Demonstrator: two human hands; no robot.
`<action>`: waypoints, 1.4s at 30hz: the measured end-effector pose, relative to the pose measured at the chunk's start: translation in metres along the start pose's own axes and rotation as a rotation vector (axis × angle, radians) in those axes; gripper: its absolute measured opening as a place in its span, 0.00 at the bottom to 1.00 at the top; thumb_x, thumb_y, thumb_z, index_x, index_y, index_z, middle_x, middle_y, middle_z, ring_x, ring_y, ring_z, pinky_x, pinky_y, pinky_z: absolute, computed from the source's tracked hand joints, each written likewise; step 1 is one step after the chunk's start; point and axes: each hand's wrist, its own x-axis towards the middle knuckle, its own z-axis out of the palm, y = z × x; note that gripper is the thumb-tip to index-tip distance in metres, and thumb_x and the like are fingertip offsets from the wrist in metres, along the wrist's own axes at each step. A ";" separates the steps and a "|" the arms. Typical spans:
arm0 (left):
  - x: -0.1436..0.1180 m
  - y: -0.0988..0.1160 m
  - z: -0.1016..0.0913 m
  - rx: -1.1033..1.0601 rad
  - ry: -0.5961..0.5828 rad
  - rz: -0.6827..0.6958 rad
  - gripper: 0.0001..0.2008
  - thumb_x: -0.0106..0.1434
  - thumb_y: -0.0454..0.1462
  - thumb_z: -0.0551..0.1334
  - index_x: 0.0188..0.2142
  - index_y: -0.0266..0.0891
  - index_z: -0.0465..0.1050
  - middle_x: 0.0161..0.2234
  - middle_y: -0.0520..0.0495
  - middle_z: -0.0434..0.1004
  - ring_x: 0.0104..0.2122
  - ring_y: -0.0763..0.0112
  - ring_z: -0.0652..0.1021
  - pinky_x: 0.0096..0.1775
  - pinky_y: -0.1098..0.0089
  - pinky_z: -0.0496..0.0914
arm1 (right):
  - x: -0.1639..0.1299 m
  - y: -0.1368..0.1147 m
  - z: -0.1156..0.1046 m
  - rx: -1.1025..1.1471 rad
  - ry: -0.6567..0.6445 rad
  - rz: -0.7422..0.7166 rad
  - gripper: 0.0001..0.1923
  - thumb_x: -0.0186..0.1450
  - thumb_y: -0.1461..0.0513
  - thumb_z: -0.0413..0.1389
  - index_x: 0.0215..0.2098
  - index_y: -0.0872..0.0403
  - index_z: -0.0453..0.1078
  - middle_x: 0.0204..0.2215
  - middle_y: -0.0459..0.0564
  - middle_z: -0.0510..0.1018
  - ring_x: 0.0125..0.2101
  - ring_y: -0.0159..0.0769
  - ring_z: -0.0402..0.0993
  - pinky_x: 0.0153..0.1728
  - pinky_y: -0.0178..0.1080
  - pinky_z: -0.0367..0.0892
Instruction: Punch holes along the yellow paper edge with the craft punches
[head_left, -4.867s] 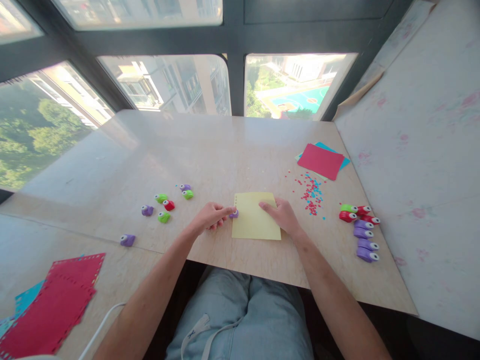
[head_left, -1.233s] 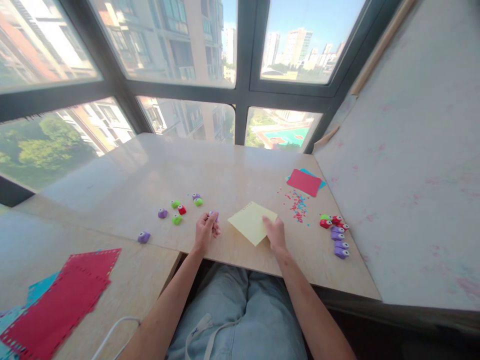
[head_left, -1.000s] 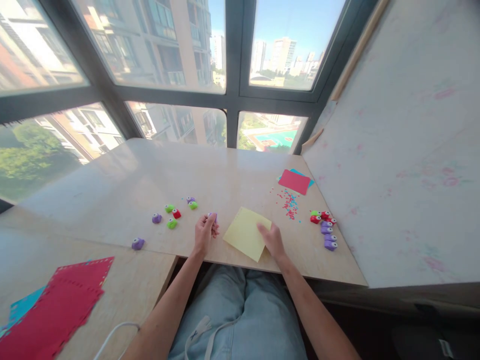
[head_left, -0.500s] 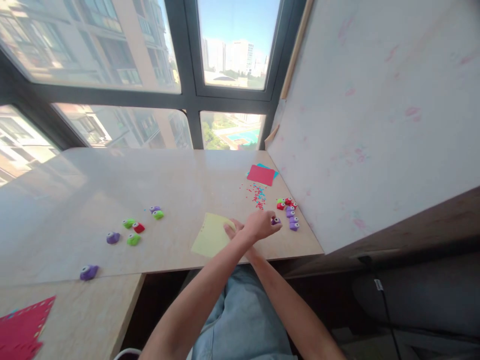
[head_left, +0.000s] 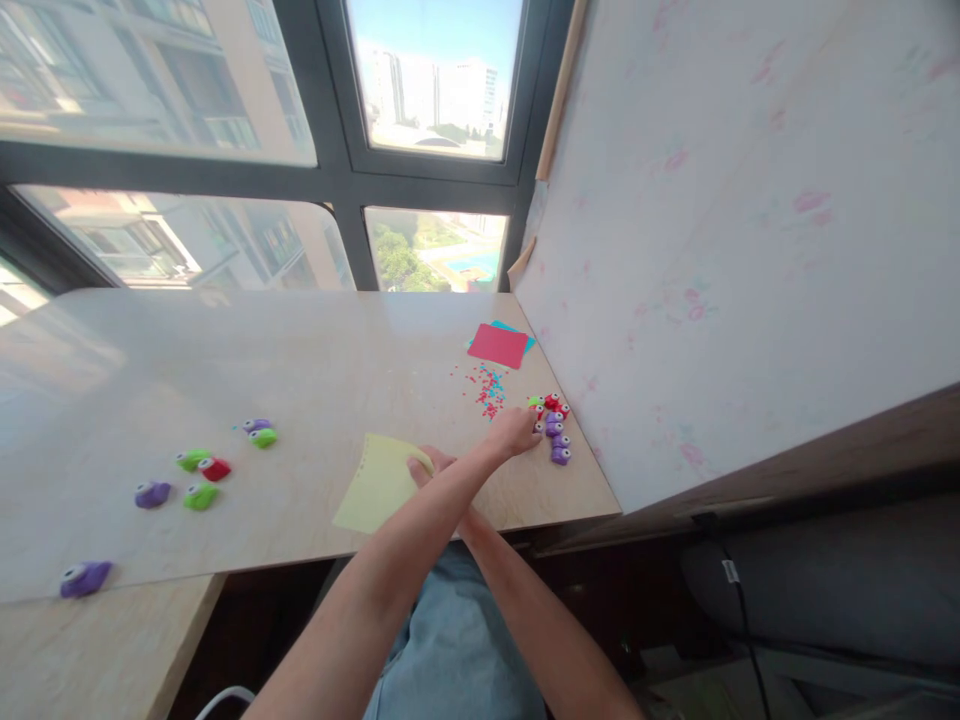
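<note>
My arms cross, the left over the right. My left hand (head_left: pixel 516 432) is closed at the right of the table, its fingers on a purple craft punch (head_left: pixel 538 428) that is mostly hidden by them. It is beside a cluster of other punches: purple punches (head_left: pixel 554 430) in a column, with red punches (head_left: pixel 553 402) and a green one (head_left: pixel 535 401) behind. My right hand (head_left: pixel 433 465) pinches the right edge of a yellow paper sheet (head_left: pixel 379 485), thumb on top. Small holes run along the sheet's left edge.
Red and blue paper bits (head_left: pixel 491 390) lie scattered beyond my hands. Behind them, a red card (head_left: pixel 499 345) rests on blue ones. More punches stand at left, including a green one (head_left: pixel 200 496) and a purple one (head_left: pixel 85 578). A wall (head_left: pixel 675 300) borders the right side.
My left hand has moved the purple punch away from me, up to the cluster at the right. My right hand still holds the yellow sheet. The view has turned slightly right.
</note>
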 end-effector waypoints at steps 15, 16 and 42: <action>-0.061 -0.024 -0.048 -0.390 0.398 0.237 0.07 0.61 0.37 0.61 0.29 0.39 0.65 0.23 0.55 0.69 0.23 0.77 0.68 0.27 0.75 0.61 | 0.009 0.015 0.011 0.068 0.131 0.020 0.11 0.64 0.57 0.52 0.39 0.53 0.72 0.31 0.47 0.77 0.34 0.39 0.71 0.38 0.38 0.67; -0.074 -0.033 -0.057 -0.421 0.437 0.255 0.07 0.62 0.38 0.61 0.28 0.39 0.65 0.22 0.55 0.69 0.22 0.78 0.68 0.27 0.76 0.62 | 0.009 0.015 0.011 0.062 0.154 0.026 0.10 0.63 0.57 0.52 0.38 0.53 0.72 0.30 0.48 0.77 0.34 0.40 0.71 0.39 0.39 0.67; -0.264 -0.250 -0.082 -0.182 1.089 -0.853 0.14 0.58 0.35 0.61 0.45 0.40 0.70 0.38 0.48 0.80 0.36 0.64 0.79 0.40 0.66 0.70 | -0.002 0.003 -0.001 -0.037 0.122 0.123 0.23 0.61 0.45 0.57 0.37 0.58 0.75 0.31 0.55 0.82 0.30 0.43 0.76 0.30 0.40 0.70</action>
